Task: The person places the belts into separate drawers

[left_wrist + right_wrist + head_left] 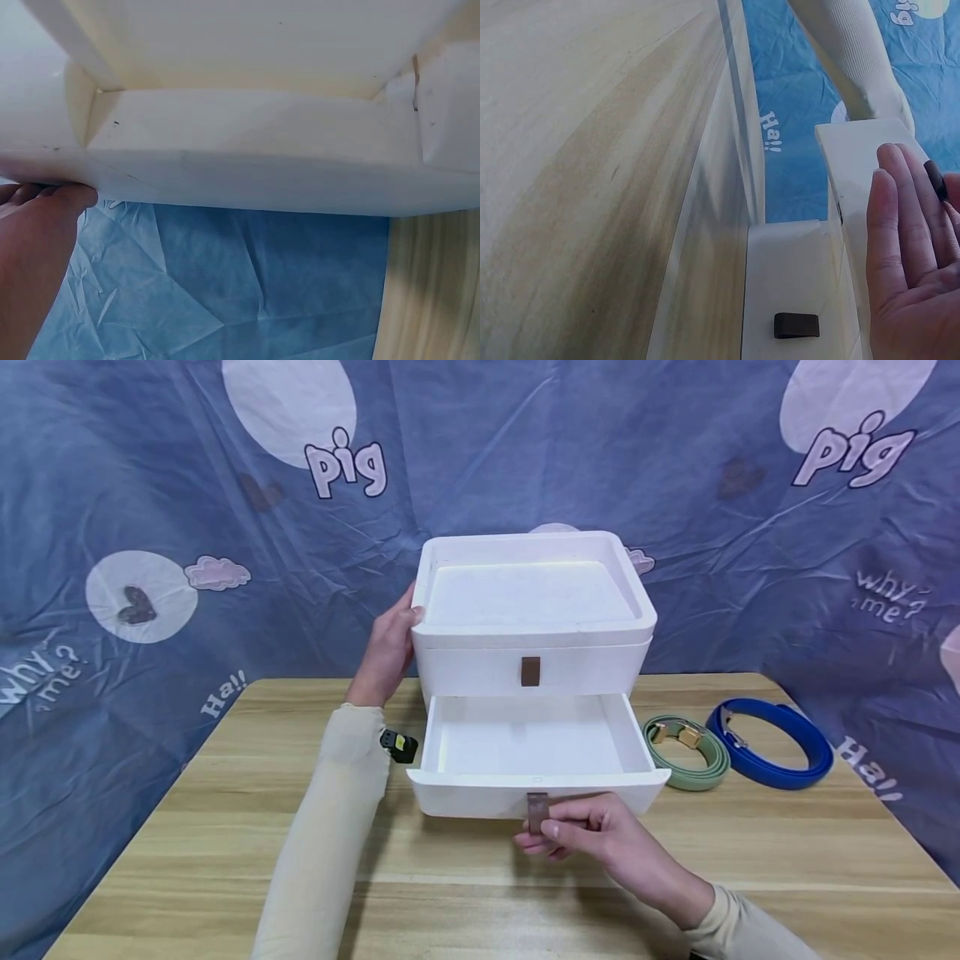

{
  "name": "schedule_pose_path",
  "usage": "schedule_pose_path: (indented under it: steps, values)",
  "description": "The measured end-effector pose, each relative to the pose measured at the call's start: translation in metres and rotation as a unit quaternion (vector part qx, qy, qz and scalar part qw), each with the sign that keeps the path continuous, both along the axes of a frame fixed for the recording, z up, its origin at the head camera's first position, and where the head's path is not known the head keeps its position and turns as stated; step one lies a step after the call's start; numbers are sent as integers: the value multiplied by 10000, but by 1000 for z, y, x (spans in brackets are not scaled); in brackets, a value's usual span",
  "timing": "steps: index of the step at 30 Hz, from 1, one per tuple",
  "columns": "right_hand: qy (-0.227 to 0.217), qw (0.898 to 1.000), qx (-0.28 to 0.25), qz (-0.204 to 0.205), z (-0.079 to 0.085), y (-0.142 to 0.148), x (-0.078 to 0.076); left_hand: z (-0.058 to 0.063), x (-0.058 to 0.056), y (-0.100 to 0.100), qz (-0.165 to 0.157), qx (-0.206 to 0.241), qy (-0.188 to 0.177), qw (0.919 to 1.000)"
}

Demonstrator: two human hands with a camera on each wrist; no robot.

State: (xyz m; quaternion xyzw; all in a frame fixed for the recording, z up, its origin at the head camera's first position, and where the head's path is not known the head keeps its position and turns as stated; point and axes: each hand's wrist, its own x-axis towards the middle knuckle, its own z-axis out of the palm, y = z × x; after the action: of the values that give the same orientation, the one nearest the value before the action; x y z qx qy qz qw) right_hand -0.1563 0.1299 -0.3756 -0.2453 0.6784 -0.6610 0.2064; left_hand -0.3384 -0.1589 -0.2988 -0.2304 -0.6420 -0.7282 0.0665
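A white drawer unit (531, 631) with brown pull tabs stands on the table, its middle drawer (525, 739) pulled out and bare inside. My right hand (600, 843) pinches that drawer's brown tab (537, 812) between thumb and fingers. In the right wrist view the tab (935, 180) sits by the thumb, the other fingers extended along the drawer front. Below it, another white front with a brown tab (796, 325) shows. My left hand (389, 643) holds the unit's left side near the top, thumb at the rim; its other fingers are partly hidden.
To the right of the unit lie a coiled green belt (686, 752) and a coiled blue belt (780, 743), both with metal buckles. A printed blue cloth (480, 460) hangs behind the wooden table (480, 910). The unit's top is a shallow tray (525, 597).
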Motion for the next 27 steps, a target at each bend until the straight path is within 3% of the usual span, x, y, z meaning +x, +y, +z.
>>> schedule_pose_path:
  steps: [27]
  values:
    - [164, 9997, -159, 112, -3, 1, 3, 1, 2, 0, 47, -61, -7, 10000]
